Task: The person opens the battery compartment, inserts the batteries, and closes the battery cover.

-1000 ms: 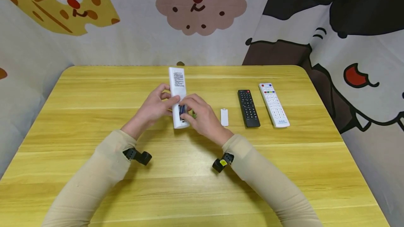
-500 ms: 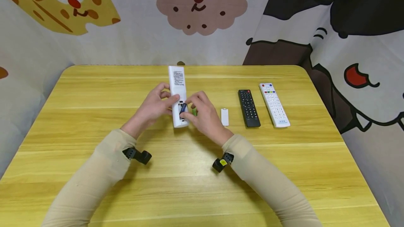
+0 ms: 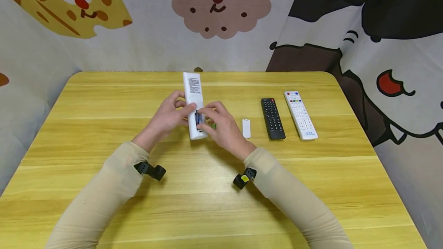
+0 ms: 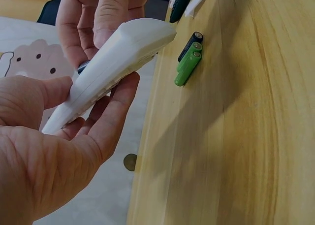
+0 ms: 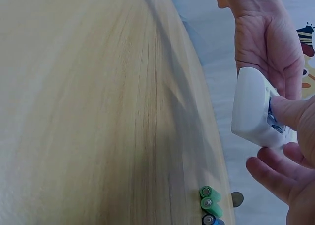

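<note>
In the last half-second the battery (image 3: 197, 119) has swung from askew to nearly in line with the bay (image 5: 275, 123), so it looks closer to seated; your fingers hide too much to be sure. Your left hand (image 3: 169, 114) grasps the remote (image 3: 193, 97) above the bench (image 3: 194, 195), bay up; your right hand (image 3: 225, 125) pinches the battery.

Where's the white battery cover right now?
In the head view, the battery cover lies on the table, right of centre, just left of the black remote.
</note>
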### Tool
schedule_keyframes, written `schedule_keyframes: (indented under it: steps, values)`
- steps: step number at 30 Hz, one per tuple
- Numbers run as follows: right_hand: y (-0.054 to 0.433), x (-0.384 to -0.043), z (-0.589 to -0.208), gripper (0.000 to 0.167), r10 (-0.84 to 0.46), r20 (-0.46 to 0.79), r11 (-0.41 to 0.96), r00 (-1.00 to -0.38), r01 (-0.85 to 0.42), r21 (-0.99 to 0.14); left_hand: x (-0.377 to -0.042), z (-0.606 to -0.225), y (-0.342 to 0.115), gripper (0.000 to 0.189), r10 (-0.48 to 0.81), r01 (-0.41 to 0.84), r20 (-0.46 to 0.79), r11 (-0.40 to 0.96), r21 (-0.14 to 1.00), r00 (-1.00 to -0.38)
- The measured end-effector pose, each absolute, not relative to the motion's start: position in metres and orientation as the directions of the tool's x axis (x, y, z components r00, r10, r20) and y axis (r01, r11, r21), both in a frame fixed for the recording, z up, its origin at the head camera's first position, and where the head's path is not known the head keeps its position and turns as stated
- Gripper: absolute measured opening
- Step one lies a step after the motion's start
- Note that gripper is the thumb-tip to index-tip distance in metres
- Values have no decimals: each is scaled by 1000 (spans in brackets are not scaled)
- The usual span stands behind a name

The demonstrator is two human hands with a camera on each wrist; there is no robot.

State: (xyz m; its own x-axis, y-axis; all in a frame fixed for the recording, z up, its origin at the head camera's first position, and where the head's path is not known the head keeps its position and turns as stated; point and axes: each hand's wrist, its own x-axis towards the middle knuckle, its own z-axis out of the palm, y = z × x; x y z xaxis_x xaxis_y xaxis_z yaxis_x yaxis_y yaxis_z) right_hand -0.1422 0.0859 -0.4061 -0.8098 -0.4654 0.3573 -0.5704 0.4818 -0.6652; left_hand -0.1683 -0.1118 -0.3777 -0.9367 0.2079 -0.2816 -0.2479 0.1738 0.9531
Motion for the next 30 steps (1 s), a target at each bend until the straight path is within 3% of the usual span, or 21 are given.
schedule_keyframes:
  steps: [11,16,30]
  values:
    - [82,-139,-403,66,-481,276,462,-833,-507,-727,-170,-376,-113,33,179,-243,-269,154,958,-946]
    - [81,-136,-401,82,-495,258,524,-830,-522,-673,-171,-376,-113,32,156,-238,-262,157,958,-952]
    - [81,-137,-402,79,-513,304,544,-802,-578,-608,-170,-377,-111,28,158,-233,-254,137,963,-954]
